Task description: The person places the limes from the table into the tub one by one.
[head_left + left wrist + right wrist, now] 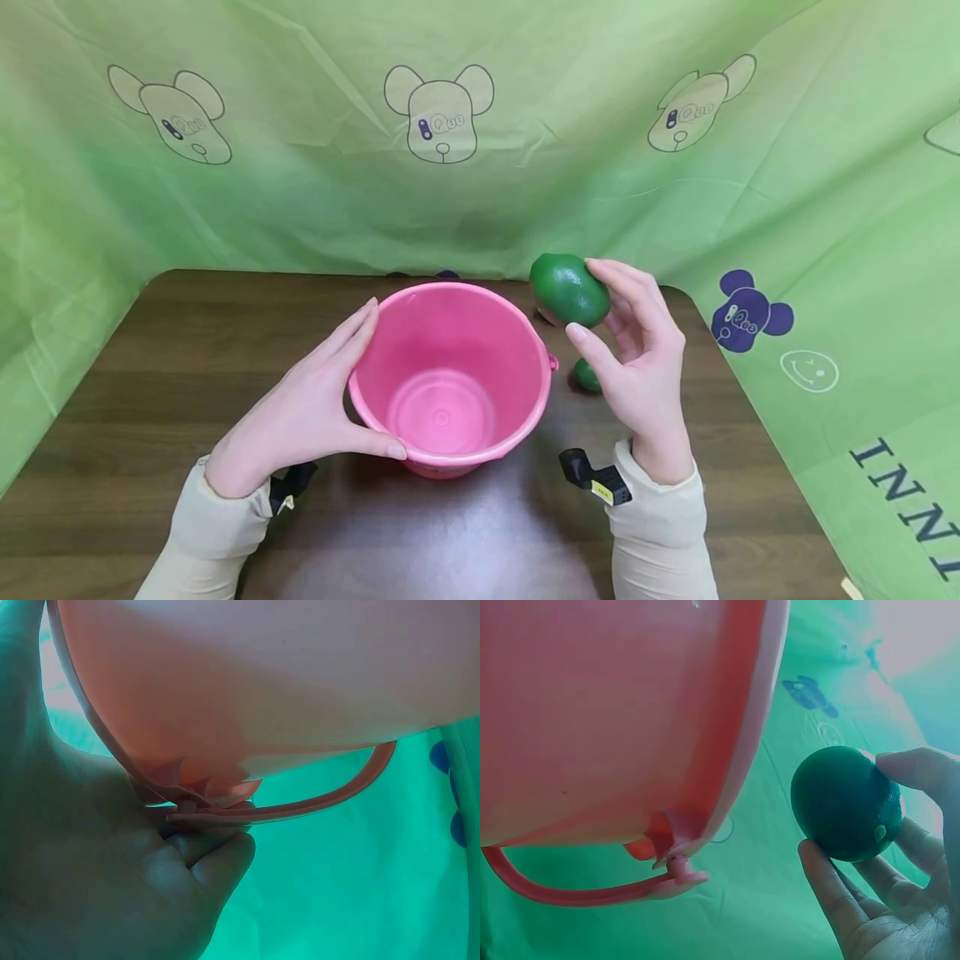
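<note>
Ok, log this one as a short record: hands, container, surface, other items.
Left hand: holds the side of the round pink plastic bucket
Right hand: holds a glossy green oval fruit, apart from the bucket
Bucket: opening faces up
Surface: brown wood-grain table
Other: green rounded object right of bucket, partly hidden by right hand

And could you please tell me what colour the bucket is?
The bucket is pink, which shows best in the head view.

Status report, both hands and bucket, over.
Left hand holds round pink plastic bucket. Right hand pinches glossy green oval fruit, outside bucket. Nothing visible between fruit and bucket.
</note>
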Demonstrator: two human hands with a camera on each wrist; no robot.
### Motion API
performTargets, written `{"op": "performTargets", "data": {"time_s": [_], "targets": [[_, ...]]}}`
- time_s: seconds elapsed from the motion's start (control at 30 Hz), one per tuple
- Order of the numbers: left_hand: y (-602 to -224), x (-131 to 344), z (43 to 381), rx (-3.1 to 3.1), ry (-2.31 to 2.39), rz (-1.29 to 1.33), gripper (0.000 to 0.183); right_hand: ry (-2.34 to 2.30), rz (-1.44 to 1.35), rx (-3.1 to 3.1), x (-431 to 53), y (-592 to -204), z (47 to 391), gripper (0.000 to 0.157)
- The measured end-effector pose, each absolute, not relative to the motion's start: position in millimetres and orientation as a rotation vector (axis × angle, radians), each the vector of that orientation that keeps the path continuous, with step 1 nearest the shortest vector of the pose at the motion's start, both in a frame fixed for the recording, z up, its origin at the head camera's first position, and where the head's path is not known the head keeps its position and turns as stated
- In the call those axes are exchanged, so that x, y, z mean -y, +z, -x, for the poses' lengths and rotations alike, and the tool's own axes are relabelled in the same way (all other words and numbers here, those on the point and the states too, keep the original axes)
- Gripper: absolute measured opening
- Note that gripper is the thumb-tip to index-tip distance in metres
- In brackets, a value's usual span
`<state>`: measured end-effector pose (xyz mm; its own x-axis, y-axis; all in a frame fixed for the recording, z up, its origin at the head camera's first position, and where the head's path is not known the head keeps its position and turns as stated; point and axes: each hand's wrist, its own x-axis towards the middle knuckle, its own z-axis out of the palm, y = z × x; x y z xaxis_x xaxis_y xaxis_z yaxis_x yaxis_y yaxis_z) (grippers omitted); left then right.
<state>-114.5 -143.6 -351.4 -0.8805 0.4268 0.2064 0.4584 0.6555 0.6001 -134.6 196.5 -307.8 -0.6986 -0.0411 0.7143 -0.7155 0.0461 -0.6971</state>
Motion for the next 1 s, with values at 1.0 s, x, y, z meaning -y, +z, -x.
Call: {"op": "performTargets", "data": {"time_s": [1.0], "targets": [[-351.7, 143.4, 114.2, 2.811, -1.046, 0.752, 0.143, 1.687, -0.876, 1.823, -182.4, -292.5, 115.7, 0.053]]}}
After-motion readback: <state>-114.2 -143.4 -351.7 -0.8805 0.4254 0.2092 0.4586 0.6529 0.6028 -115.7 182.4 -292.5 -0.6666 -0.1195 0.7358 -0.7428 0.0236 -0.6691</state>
